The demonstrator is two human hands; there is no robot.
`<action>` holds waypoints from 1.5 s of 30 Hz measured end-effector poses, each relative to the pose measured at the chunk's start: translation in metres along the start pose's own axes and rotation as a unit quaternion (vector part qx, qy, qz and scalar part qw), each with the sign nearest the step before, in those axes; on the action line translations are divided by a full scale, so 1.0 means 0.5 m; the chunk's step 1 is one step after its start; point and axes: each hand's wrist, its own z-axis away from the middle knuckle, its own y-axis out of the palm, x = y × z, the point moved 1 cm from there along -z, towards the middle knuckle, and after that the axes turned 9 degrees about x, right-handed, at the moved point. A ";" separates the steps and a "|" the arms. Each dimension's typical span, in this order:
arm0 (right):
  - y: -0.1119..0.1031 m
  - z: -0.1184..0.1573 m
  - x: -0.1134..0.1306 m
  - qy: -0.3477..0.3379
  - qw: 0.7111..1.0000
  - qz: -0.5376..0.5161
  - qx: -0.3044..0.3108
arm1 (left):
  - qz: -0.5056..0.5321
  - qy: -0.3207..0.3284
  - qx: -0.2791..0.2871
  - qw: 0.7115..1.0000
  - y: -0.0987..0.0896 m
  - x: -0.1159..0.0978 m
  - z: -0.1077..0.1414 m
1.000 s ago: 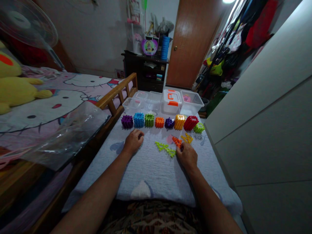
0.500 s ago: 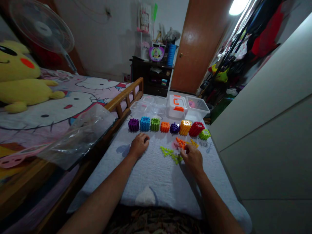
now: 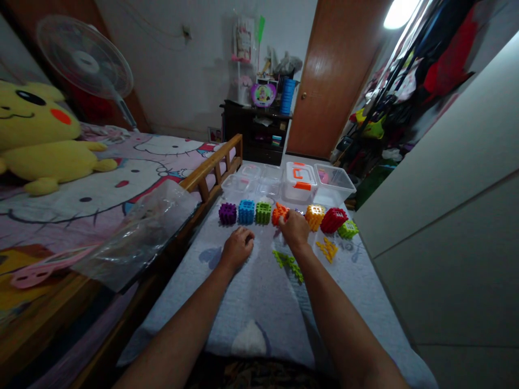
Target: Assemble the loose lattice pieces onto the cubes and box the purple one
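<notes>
My right hand [image 3: 295, 229] is at the orange block [image 3: 278, 213] in the row, its fingers closed on an orange piece [image 3: 283, 208]. It partly hides the dark purple block [image 3: 300, 212]. On the cloth, my left hand [image 3: 238, 247] rests with curled fingers below the blue block [image 3: 246, 212]; whether it holds anything is hidden. The row also has a purple block [image 3: 227, 214], a green one [image 3: 263, 213], a yellow one [image 3: 315, 217], a red one [image 3: 333, 220] and a lime one [image 3: 348, 229]. Lime flat pieces [image 3: 288, 263] and yellow flat pieces [image 3: 327, 249] lie nearer me.
Behind the row stand a lidded box [image 3: 300, 181] with orange latches, an open clear bin [image 3: 334, 182] and clear trays [image 3: 251, 181]. Left is a wooden bed rail [image 3: 211, 165] with a plastic bag [image 3: 141, 235]. A white cabinet [image 3: 458, 216] borders the right.
My right hand has moved up and left, from beside the yellow flat pieces to the orange block, carrying the orange piece. The whole view has shifted slightly.
</notes>
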 end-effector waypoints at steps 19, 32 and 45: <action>-0.005 0.045 -0.086 -0.065 0.995 -0.075 -0.031 | -0.004 0.012 -0.005 1.000 0.003 0.005 -0.002; 0.020 0.220 -0.254 -0.224 0.964 -0.083 0.113 | -0.013 0.005 -0.014 1.000 0.004 0.007 -0.003; 0.049 0.221 -0.277 -0.226 0.955 -0.188 0.031 | -0.021 0.001 -0.010 1.000 0.001 0.003 -0.002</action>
